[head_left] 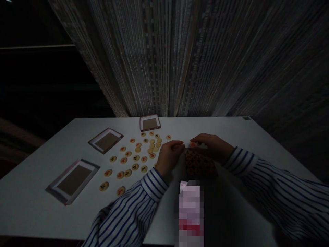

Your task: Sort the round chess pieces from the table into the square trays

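Round wooden pieces with red or black characters point(123, 160) lie scattered on the white table, and a few show plain tops point(152, 145). A box filled with rows of such pieces point(200, 164) sits in front of me. My left hand point(171, 154) is closed at the box's back left corner; whatever its fingers hold, if anything, is hidden. My right hand point(212, 144) grips a red-marked round piece point(193, 144) between thumb and fingers, just above the back edge of the box.
Three shallow framed trays or lids stand at the left point(73, 180), farther back left point(106, 140) and at the back point(150, 123) of the table point(36, 185). A lit phone point(183, 186), mostly pixelated, is nearest me. Striped string curtains point(164, 61) hang behind.
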`<state>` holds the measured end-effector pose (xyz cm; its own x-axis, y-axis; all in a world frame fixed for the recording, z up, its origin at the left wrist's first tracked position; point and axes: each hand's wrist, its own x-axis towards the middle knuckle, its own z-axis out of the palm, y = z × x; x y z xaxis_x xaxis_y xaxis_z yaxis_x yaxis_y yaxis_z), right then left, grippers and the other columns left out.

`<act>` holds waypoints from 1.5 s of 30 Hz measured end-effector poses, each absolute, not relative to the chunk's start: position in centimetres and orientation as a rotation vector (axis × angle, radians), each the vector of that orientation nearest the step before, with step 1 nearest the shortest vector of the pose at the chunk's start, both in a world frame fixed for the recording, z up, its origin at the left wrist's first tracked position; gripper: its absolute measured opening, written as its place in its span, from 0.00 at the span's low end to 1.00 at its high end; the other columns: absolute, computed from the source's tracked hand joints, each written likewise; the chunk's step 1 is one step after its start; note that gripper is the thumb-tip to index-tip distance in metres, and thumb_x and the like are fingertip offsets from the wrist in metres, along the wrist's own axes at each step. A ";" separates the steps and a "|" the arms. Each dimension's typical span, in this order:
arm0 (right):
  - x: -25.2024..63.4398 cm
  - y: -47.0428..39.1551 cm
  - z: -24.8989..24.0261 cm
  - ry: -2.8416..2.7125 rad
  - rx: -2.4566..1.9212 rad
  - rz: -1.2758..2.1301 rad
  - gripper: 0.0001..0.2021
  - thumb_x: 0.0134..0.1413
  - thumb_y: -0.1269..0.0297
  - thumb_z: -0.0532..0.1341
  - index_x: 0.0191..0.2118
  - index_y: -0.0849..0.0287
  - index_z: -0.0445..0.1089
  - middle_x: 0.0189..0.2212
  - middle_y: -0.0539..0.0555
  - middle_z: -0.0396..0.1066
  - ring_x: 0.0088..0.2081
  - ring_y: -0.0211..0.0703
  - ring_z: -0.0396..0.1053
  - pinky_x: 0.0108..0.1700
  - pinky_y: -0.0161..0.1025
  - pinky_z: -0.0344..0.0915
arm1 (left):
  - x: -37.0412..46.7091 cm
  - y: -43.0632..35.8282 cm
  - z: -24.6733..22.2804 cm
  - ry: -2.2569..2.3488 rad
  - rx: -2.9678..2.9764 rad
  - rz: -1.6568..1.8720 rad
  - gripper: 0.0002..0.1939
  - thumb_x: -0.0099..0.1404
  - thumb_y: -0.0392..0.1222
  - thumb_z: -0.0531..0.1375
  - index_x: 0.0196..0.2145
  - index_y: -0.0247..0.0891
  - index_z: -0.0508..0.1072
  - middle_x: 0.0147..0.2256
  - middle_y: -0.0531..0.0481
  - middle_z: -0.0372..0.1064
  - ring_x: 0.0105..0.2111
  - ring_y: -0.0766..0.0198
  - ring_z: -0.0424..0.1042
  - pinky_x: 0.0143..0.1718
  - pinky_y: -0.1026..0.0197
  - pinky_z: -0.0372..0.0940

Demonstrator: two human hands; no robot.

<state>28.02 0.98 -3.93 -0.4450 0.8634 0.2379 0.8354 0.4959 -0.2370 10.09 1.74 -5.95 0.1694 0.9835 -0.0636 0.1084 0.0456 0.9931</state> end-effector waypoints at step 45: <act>27.4 4.0 -7.9 -2.815 -1.561 0.322 0.12 0.54 0.65 0.52 0.35 0.55 0.74 0.30 0.56 0.72 0.31 0.43 0.69 0.32 0.36 0.61 | 10.3 1.9 -9.2 1.363 1.952 0.518 0.17 0.57 0.37 0.55 0.43 0.32 0.73 0.36 0.42 0.75 0.35 0.58 0.73 0.37 0.60 0.65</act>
